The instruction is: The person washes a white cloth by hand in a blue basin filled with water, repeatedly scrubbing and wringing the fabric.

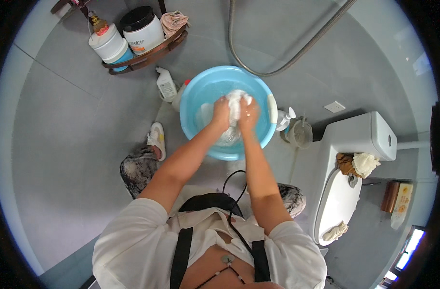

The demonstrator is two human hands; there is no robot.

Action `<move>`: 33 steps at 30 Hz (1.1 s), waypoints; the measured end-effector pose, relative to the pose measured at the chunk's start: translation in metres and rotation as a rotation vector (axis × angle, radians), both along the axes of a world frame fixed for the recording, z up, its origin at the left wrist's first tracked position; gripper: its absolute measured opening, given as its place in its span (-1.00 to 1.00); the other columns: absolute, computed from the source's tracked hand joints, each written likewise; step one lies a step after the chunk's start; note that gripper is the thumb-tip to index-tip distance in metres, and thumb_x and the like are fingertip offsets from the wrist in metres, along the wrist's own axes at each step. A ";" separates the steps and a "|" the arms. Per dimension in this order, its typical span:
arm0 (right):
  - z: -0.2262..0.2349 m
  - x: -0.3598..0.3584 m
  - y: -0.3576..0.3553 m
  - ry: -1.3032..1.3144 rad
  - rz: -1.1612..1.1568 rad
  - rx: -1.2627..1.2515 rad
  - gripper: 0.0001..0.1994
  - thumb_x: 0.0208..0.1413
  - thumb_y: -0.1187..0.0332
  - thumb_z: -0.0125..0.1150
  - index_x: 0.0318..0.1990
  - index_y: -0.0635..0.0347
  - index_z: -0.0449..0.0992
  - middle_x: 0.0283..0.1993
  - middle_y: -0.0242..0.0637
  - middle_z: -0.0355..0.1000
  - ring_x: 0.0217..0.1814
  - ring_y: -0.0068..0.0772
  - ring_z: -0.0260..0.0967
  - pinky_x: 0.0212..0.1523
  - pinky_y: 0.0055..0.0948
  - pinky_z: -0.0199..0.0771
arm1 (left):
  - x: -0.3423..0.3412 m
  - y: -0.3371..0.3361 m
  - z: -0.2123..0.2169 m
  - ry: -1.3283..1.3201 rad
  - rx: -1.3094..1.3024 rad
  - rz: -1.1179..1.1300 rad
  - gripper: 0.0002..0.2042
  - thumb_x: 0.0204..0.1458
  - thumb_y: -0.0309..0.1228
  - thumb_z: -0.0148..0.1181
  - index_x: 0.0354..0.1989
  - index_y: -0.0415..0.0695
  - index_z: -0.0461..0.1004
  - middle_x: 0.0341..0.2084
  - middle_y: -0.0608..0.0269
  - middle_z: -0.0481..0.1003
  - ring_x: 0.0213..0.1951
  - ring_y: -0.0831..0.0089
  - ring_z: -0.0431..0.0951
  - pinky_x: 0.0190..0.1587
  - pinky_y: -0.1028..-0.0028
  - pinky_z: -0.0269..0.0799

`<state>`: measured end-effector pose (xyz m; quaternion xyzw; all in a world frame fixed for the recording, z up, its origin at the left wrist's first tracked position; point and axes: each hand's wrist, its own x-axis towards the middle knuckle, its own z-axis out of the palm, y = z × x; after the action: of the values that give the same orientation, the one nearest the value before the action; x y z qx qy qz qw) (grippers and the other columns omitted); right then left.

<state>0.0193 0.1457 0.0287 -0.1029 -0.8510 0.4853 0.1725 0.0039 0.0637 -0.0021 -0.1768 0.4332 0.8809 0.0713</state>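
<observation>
Both of my hands are over a light blue plastic basin (193,89) with water in it. Between them is a bunched, wet white cloth (235,102). My left hand (222,111) closes on its left side, and my right hand (249,113) grips its right side. Part of the cloth hangs down into the water, where a paler patch shows below the surface. A white bar-shaped piece (272,109) lies along the basin's right rim. The fingertips are partly hidden by the cloth and slightly blurred.
White bottles (166,84) stand left of the basin; a white pump bottle (285,119) and a small bucket (301,134) stand right. A toilet (336,207) with cloths on it is farther right. A corner shelf (148,57) holds tubs. A metal hose (297,55) hangs behind.
</observation>
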 end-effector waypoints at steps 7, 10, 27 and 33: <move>-0.037 0.000 0.048 -0.251 -0.170 -0.188 -0.61 -0.03 0.20 0.02 -0.20 0.41 0.39 -0.28 0.03 0.40 -0.24 -0.11 0.35 -0.19 -0.30 0.30 | -0.015 -0.039 0.002 -0.101 -0.039 -0.076 -0.65 -0.01 -0.10 -0.02 -0.29 -0.16 0.41 -0.40 0.18 0.43 -0.33 0.39 0.42 -0.26 0.44 0.30; -0.047 -0.003 0.067 -0.145 -0.284 -0.688 -0.59 0.00 0.21 0.03 -0.13 0.43 0.33 -0.19 -0.12 0.37 -0.18 -0.24 0.32 -0.15 -0.37 0.29 | -0.034 -0.080 -0.027 -0.171 -0.359 -0.103 -0.62 0.00 -0.07 -0.04 -0.20 -0.14 0.38 -0.24 0.13 0.40 -0.18 0.32 0.40 -0.14 0.41 0.28; -0.052 -0.014 0.025 -0.464 0.200 0.575 -0.41 -0.33 0.21 0.35 -0.10 0.24 0.23 0.10 -0.03 0.13 0.13 -0.08 0.10 0.08 -0.29 0.17 | -0.003 -0.037 -0.024 0.374 -1.786 -0.593 -0.41 -0.11 -0.36 0.09 0.16 0.09 0.04 0.10 0.07 0.08 0.10 0.05 0.09 0.09 0.03 0.00; -0.084 -0.015 0.027 -0.624 0.079 0.302 -0.21 -0.35 0.22 0.37 0.09 0.28 0.09 0.05 0.02 0.21 0.06 -0.15 0.22 0.02 -0.30 0.23 | -0.009 -0.040 -0.077 0.282 -1.585 -0.447 -0.48 -0.07 -0.36 0.02 0.14 0.06 0.08 0.14 0.07 0.04 0.13 0.01 0.07 0.10 0.18 0.06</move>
<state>0.0041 0.1728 -0.0549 -0.1865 -0.9283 0.3052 -0.1018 -0.0054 0.0237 -0.0794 0.0275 0.9543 0.2943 0.0438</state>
